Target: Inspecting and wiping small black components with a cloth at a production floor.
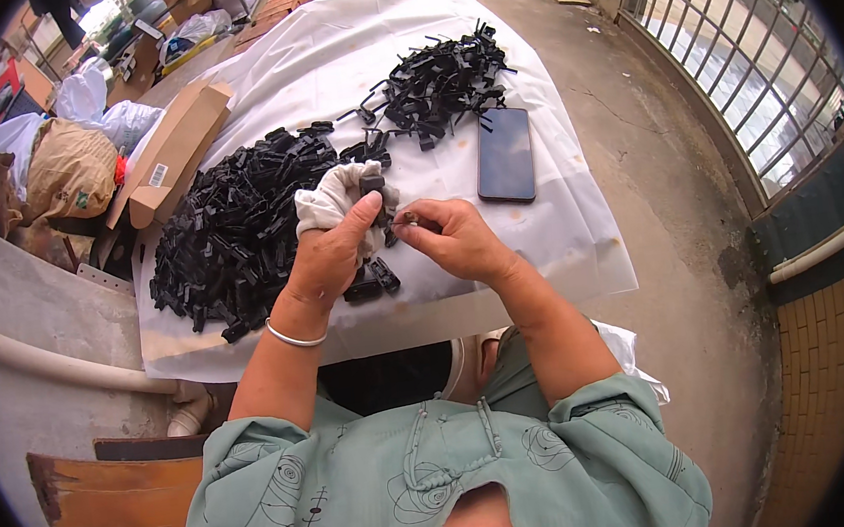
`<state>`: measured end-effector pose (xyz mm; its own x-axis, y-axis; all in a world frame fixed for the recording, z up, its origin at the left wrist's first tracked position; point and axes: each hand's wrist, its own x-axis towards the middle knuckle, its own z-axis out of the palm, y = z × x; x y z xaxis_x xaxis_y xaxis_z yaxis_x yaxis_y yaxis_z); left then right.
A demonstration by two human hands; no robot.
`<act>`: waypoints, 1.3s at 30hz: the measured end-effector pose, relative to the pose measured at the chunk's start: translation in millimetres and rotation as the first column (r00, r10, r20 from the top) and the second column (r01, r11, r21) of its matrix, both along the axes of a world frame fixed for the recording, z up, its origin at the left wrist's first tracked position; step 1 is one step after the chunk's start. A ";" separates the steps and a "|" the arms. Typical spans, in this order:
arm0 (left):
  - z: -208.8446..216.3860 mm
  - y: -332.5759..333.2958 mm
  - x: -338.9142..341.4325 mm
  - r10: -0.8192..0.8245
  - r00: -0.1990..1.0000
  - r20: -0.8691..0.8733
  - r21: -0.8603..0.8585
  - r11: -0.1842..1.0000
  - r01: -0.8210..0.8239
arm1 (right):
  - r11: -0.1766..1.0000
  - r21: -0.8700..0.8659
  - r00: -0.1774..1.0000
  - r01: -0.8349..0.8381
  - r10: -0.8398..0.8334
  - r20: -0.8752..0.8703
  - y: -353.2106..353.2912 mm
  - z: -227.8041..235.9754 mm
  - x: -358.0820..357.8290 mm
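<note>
Your left hand (pixel 326 257) holds a soft, matt white cloth (pixel 331 199) and a black plastic part (pixel 372 184) with a dull sheen. The pile (pixel 233 230) beside it is the same black plastic, faintly glossy at the edges. A thin, smooth white sheet (pixel 343 50) covers the tabletop. The phone (pixel 505 154) is glossy dark glass. The box (pixel 171 150) is matt brown cardboard. Your bangle (pixel 293 337) looks like polished metal.

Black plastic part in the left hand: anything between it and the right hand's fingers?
Nothing visible. The left hand, wrapped in a white cloth, holds the black plastic part upright; the right hand pinches a small piece right beside it, with no object between.
</note>
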<state>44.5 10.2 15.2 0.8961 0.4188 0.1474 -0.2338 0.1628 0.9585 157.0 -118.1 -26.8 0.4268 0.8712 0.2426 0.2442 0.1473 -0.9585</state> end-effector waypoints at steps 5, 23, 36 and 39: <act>2.2 -0.5 -2.9 0.070 0.993 -0.099 0.138 0.989 -0.056 | 0.958 0.261 0.980 0.116 -0.153 0.126 0.6 -4.2 2.3; -3.2 -5.8 -17.0 -0.289 0.917 -0.277 -0.003 0.954 0.299 | 0.986 0.129 0.995 0.101 -0.101 -0.002 2.6 3.0 -12.3; -11.1 -11.9 -13.1 0.066 0.966 -0.252 0.507 0.859 0.073 | 0.999 0.040 0.995 -0.018 0.014 0.094 -0.8 3.0 -5.9; -8.5 -13.9 -15.9 0.032 0.963 -0.269 0.464 0.880 0.101 | 1.000 -0.008 0.993 0.014 -0.013 0.114 -3.3 7.5 -6.7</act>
<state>28.6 -3.7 6.7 0.9418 0.3269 0.0782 0.0318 -0.3185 0.9474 150.3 -121.4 -19.3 0.4088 0.8676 0.2832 0.3541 0.1352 -0.9254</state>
